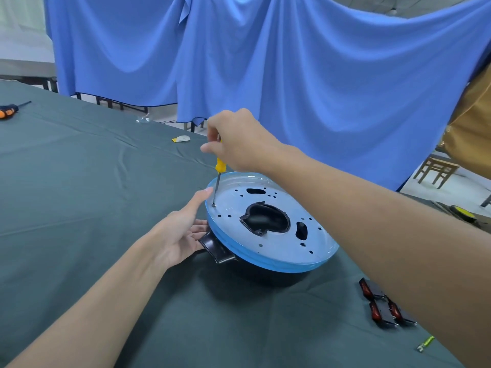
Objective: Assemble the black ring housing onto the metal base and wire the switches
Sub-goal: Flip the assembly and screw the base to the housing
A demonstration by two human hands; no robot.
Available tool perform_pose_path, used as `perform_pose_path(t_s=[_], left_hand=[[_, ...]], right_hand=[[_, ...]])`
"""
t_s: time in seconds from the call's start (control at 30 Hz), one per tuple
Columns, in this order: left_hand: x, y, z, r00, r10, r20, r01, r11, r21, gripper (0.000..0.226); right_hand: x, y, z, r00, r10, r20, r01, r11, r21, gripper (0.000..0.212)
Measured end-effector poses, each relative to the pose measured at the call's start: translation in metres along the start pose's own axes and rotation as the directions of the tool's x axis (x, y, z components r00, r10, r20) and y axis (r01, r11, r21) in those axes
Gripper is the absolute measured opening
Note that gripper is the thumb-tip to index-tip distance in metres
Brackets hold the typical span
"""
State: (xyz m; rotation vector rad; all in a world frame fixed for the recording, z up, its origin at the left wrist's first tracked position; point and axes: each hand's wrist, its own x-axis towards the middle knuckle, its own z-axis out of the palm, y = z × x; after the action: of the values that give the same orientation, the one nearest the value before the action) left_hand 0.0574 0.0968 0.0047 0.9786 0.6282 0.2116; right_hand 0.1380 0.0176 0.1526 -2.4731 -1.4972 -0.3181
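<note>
Head view: fastening your metal base (pixel 281 251).
Right grip (pixel 239 139) clasps screwdriver (pixel 220 166); left grip (pixel 178 235), released, steadies it against twisting.

Single head-worn wide-angle cam, aimed forward and down across green-covered table (pixel 79 181). Near view: metal base (pixel 268 243) sits centre frame, slightly low. Blue drape (pixel 292 62) fills upper frame. Lens bows table edge at upper left.

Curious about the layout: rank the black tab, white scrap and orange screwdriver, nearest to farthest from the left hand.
From the left hand:
1. black tab, right beside it, under the disc.
2. white scrap, farther up the table.
3. orange screwdriver, far left edge.
</note>
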Motion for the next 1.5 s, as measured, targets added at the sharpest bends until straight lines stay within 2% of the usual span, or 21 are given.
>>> perform_pose_path(t_s=[0.1, 0.2, 0.27, 0.37, 0.5, 0.67, 0.73, 0.8, 0.87, 0.97, 1.1, 1.2, 1.3, 1.4, 1.5], left_hand=[[-0.001, 0.001, -0.001, 1.000, -0.007, 0.003, 0.007, 1.000, -0.006, 0.073], [0.000, 0.000, -0.001, 1.000, -0.013, 0.003, 0.013, 1.000, -0.020, 0.072], [0.000, 0.000, -0.001, 1.000, -0.017, -0.002, 0.017, 1.000, -0.017, 0.073], [0.000, 0.000, 0.000, 1.000, -0.017, -0.010, 0.017, 1.000, -0.015, 0.072], [-0.001, 0.000, 0.000, 1.000, -0.011, -0.009, 0.011, 1.000, -0.013, 0.071], [0.000, 0.000, 0.001, 1.000, -0.003, -0.024, 0.003, 1.000, -0.005, 0.068], [0.000, -0.001, 0.000, 1.000, -0.006, -0.021, 0.006, 1.000, 0.001, 0.067], [0.000, -0.001, 0.000, 1.000, -0.004, -0.019, 0.004, 1.000, 0.008, 0.068], [0.000, -0.001, 0.000, 1.000, 0.000, -0.018, 0.000, 1.000, 0.006, 0.068], [0.000, 0.000, 0.001, 1.000, 0.003, -0.015, -0.003, 1.000, 0.000, 0.065], [0.000, -0.001, 0.000, 1.000, 0.008, -0.009, -0.008, 1.000, 0.006, 0.064], [-0.001, -0.002, 0.000, 1.000, 0.011, -0.013, -0.011, 1.000, 0.010, 0.066], [0.000, -0.001, 0.000, 1.000, 0.019, -0.015, -0.019, 1.000, -0.002, 0.065], [0.001, -0.002, 0.000, 1.000, 0.023, -0.016, -0.023, 1.000, -0.007, 0.064], [0.001, -0.002, 0.000, 0.999, 0.026, -0.019, -0.026, 1.000, -0.001, 0.064]], right_hand=[[-0.003, -0.006, -0.003, 0.998, -0.006, 0.063, 0.009, 0.999, -0.052, 0.027], [-0.006, -0.009, -0.015, 0.976, 0.054, 0.209, -0.054, 0.999, -0.007, 0.035], [-0.007, -0.009, -0.020, 0.969, 0.058, 0.240, -0.062, 0.998, 0.008, 0.042], [-0.005, -0.006, -0.020, 0.982, 0.020, 0.189, -0.012, 0.999, -0.044, 0.037], [0.004, 0.004, -0.017, 0.994, -0.002, 0.105, 0.008, 0.998, -0.054, 0.009], [0.006, 0.011, -0.009, 0.994, 0.082, 0.072, -0.078, 0.995, -0.057, 0.035], [0.003, 0.013, -0.005, 0.993, 0.103, 0.059, -0.098, 0.992, -0.074, 0.040], [0.000, 0.012, -0.006, 0.986, 0.130, 0.105, -0.120, 0.988, -0.096, 0.043], [-0.003, 0.007, -0.013, 0.971, 0.130, 0.202, -0.097, 0.981, -0.166, 0.040], [-0.001, 0.001, -0.020, 0.956, 0.069, 0.285, -0.021, 0.986, -0.168, 0.015], [0.002, 0.000, -0.011, 0.987, -0.018, 0.160, 0.045, 0.984, -0.170, 0.017], [0.002, 0.003, -0.005, 0.996, 0.051, 0.075, -0.036, 0.981, -0.192, 0.035], [0.002, 0.002, -0.012, 0.979, 0.128, 0.156, -0.098, 0.978, -0.184, 0.045], [0.001, -0.001, -0.020, 0.953, 0.099, 0.285, -0.032, 0.973, -0.228, 0.024], [-0.003, -0.005, -0.021, 0.956, 0.054, 0.287, 0.007, 0.978, -0.208, 0.014]])
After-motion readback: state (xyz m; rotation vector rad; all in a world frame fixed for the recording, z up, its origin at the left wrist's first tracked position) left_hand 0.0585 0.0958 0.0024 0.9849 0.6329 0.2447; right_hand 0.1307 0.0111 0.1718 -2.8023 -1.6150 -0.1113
